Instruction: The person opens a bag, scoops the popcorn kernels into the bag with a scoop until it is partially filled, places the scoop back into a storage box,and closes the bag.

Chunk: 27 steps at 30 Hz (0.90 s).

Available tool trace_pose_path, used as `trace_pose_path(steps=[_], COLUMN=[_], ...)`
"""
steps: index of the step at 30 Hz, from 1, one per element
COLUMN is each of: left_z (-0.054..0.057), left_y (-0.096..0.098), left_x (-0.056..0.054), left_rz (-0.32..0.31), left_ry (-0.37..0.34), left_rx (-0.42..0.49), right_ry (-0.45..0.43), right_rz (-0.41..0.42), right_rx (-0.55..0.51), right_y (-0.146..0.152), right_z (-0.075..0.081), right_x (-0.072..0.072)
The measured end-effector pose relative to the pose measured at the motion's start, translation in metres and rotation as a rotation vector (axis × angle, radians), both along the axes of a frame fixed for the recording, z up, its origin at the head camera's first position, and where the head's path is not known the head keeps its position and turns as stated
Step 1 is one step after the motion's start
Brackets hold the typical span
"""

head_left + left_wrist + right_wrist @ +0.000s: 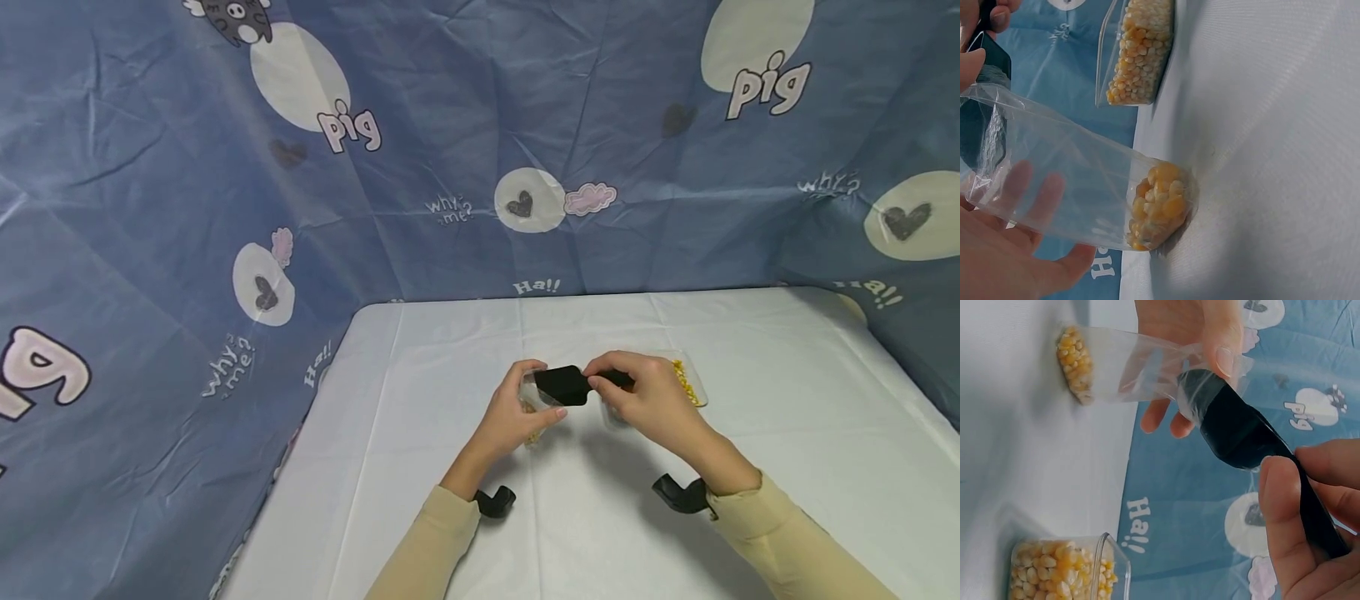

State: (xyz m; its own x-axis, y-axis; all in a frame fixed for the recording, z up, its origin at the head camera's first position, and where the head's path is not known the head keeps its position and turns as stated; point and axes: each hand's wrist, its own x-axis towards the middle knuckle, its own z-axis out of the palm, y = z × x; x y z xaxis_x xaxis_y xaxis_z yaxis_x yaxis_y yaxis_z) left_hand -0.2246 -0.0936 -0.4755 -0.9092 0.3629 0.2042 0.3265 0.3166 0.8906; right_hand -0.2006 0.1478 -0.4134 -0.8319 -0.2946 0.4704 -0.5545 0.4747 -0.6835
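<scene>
My left hand [504, 423] holds a clear plastic bag [1079, 169] near its mouth, thumb on one side and fingers behind. Corn kernels [1157, 203] fill the bottom of the bag, close over the white table. With thumb and fingers, my right hand [651, 398] grips the handle of a black scoop [1235, 428]. The scoop is tilted, and its front edge reaches inside the bag's mouth. In the right wrist view no kernels show on the scoop's visible face.
A clear plastic box [1105, 569] of corn kernels stands on the table beyond my right hand, which partly hides it in the head view. The white tablecloth [420, 500] is lightly creased. A blue printed curtain [450, 125] rises behind the table and along its left side.
</scene>
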Motion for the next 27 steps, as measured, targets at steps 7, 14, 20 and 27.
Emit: trace_pose_path(steps=[7, 14, 20, 27], left_z=[-0.002, -0.004, -0.004, -0.004], left_y=[-0.001, -0.003, -0.009, -0.016], left_x=[0.0, 0.0, -0.001, -0.003], left_rz=[-0.017, -0.05, -0.086, -0.124], left_ry=[-0.014, -0.018, -0.059, -0.094], left_rx=[-0.006, 0.004, 0.015, -0.001], right_ry=[-0.042, -0.07, -0.118, -0.065], right_rz=[-0.015, -0.005, 0.011, -0.022], right_rx=[0.04, 0.001, -0.066, -0.039], right_y=[0.001, 0.003, 0.007, 0.013], right_z=[-0.002, -0.002, 0.001, 0.002], right_x=[0.0, 0.002, 0.003, 0.004])
